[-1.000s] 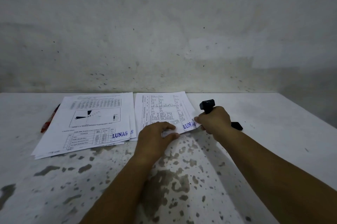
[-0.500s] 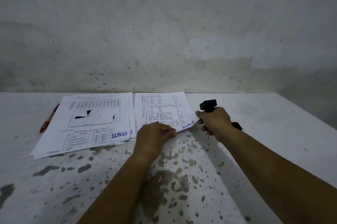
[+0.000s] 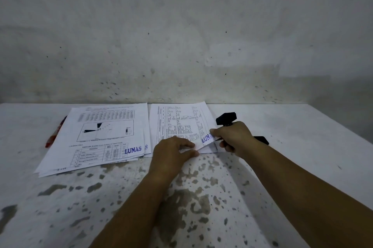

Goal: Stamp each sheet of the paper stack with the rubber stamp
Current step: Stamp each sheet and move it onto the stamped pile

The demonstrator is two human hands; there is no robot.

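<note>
a white painted table top, its paint chipped into many dark grey-brown flecks and patches along the near side, runs back to a grimy off-white plaster wall speckled with small dark marks. a red pen lies at the far left of the table, partly tucked under the sheets there.

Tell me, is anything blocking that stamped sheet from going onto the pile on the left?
Nothing visible blocks it. The stamped sheet is pinched by the left hand and right hand, and the finished pile lies right beside it with its top uncovered.
</note>
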